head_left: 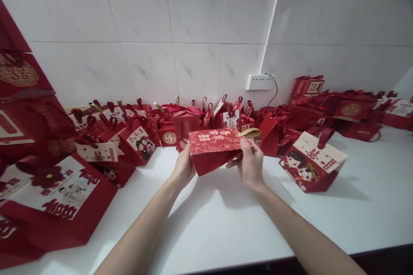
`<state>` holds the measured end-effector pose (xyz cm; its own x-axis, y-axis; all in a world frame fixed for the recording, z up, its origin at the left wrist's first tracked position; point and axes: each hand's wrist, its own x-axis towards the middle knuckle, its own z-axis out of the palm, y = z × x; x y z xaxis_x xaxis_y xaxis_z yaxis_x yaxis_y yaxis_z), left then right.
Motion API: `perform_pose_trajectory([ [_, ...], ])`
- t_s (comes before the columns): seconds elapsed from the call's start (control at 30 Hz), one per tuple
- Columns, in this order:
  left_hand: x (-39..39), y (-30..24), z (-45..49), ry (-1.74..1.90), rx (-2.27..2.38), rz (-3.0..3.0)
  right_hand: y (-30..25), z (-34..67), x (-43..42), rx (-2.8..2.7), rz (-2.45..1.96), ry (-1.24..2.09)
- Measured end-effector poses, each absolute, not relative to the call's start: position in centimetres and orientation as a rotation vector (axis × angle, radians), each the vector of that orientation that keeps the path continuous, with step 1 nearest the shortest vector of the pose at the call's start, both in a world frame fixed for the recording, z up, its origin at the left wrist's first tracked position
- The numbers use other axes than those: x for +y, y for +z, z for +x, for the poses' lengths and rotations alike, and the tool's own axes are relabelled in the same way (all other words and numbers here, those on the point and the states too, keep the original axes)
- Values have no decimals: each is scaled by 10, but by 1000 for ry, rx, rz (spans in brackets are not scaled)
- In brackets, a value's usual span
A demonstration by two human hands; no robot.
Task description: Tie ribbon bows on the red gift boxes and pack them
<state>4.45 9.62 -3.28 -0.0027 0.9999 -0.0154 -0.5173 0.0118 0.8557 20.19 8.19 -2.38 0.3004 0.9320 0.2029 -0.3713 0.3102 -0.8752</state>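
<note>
Between my two hands is a red gift box (213, 146) with pale lettering on its patterned face and a gold ribbon loop at its right end. It is tilted on its side and held above the white table. My left hand (184, 166) grips its left end, the fingers partly hidden behind it. At the right end, my right hand (251, 161) holds the box near the loop, thumb on the top edge and fingers below. To the right stands a red and cream gift box (312, 163) with two cartoon figures and a dark red loop.
Many red gift boxes (140, 139) crowd the back of the white table (206, 227). Large red boxes (64, 206) stand at the left front, beside a tall stack (24, 81). More boxes (351, 107) are piled at the back right. A power strip (260, 82) is on the tiled wall.
</note>
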Motion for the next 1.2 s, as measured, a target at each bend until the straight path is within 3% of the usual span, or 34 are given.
perform_pose_trajectory([
  [0.23, 94, -27, 42, 1344, 820, 709, -19, 212, 97, -659, -874, 1160],
  [0.47, 95, -32, 38, 1258, 588, 849, -17, 228, 87, -1341, -808, 163],
  [0.6, 95, -35, 39, 1137, 603, 1005, -7, 231, 64, -1639, -762, -42],
  [0.8, 58, 10, 49, 1158, 569, 1600, -2, 244, 13, -1762, -871, 79],
  [0.97, 13, 60, 79, 930, 827, 2054, 6, 261, -29, -1773, -972, 264],
  [1.2, -11, 69, 102, 954, 780, 2180, 12, 281, -70, -1617, -1136, 418],
])
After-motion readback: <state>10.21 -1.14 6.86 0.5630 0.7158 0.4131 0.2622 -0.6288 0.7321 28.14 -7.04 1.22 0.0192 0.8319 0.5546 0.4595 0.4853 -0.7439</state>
